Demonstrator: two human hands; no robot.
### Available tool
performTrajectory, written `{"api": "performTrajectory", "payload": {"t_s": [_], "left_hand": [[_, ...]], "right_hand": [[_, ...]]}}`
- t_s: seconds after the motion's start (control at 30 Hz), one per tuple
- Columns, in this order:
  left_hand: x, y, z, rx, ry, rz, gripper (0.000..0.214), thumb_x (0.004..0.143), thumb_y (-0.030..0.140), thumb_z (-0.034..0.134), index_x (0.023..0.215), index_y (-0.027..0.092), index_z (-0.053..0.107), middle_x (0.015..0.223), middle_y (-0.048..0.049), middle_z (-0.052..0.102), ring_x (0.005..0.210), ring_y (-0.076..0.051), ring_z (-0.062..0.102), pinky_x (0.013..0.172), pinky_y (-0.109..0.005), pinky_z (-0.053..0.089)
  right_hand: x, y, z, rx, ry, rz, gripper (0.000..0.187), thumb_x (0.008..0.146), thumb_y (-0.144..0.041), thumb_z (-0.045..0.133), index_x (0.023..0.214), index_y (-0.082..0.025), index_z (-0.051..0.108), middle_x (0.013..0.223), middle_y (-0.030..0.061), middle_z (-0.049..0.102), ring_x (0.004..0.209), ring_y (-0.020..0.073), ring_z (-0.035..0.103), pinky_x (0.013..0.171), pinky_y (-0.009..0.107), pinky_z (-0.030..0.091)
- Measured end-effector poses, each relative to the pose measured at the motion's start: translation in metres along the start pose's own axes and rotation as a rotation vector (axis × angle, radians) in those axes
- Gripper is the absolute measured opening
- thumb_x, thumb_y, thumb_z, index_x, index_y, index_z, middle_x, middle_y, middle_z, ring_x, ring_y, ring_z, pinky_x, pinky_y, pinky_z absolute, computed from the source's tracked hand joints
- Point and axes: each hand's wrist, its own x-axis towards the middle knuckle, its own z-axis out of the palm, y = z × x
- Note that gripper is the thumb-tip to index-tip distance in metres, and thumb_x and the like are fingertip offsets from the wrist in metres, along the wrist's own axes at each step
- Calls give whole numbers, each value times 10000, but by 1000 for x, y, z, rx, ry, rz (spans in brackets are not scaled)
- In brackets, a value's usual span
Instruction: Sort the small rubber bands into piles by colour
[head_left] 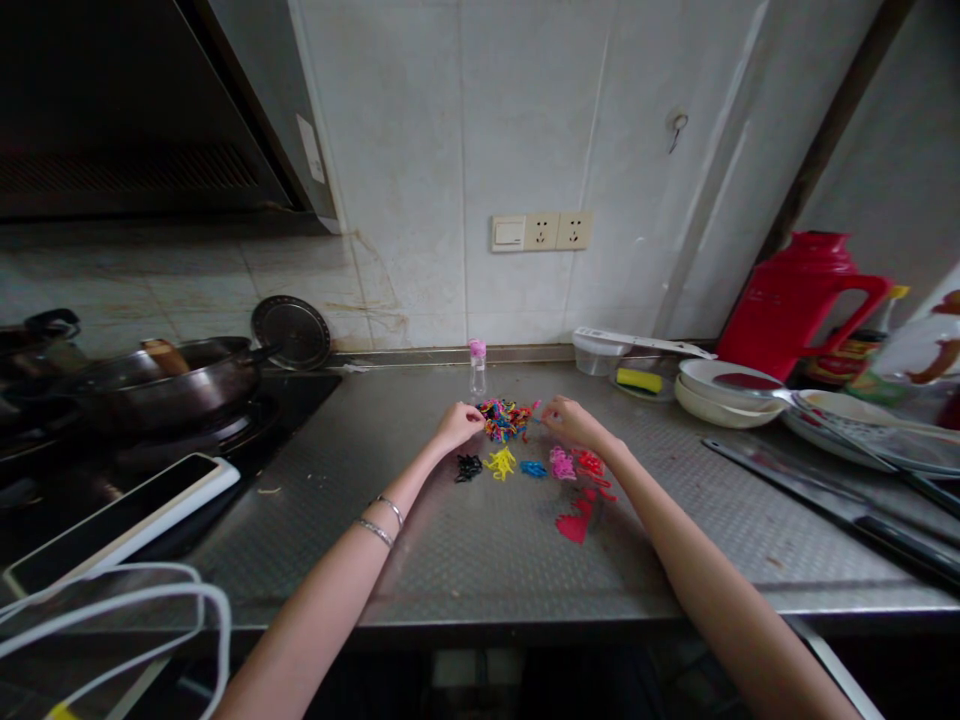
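Observation:
A mixed heap of small coloured elastic bands point(504, 418) lies on the steel counter point(487, 540). My left hand point(457, 424) pinches at the heap's left edge. At its right edge, my right hand point(568, 420) has its fingers curled. In front lie sorted little piles: black point(468, 467), yellow point(500, 463), blue point(533, 468), pink point(561, 463) and red point(589, 464). What each hand holds is too small to make out.
A small clear bottle with a pink cap point(477, 367) stands behind the heap. A wok point(161, 385) sits on the stove at left. A phone point(120, 520) lies near the front left. Plates point(724, 390), a red thermos jug point(795, 300) and a knife point(840, 505) fill the right.

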Motion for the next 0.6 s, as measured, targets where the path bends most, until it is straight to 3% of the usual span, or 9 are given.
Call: {"api": "performTrajectory", "payload": {"t_s": [0.17,0.3,0.47,0.6], "left_hand": [[-5,9,0,-52,-129,81,209,678,260,570,731,95,687,678,-46,659,618,-120,556,605,-215,415],[-7,13,2,-33,-235,137,201,671,276,595,736,109,686,667,-24,651,605,-109,542,604,-210,410],[-7,12,4,45,-192,107,157,660,169,567,750,122,686,689,-22,659,626,-111,550,617,-207,408],[-7,11,3,84,-168,100,181,663,159,542,760,129,693,691,-24,664,622,-114,555,627,-211,408]], "right_hand": [[-1,-10,-17,224,-75,-127,203,739,-258,506,743,-138,669,789,51,654,722,144,564,690,226,417],[-4,-24,-27,355,-261,-245,203,709,-231,497,718,-141,679,745,25,663,699,133,566,675,222,421],[-7,-34,-26,423,-449,-323,190,686,-244,526,659,-130,674,680,21,649,661,122,557,630,213,421],[-6,-32,-22,409,-432,-267,196,683,-236,519,708,-136,686,691,18,655,650,121,556,608,206,416]]}}
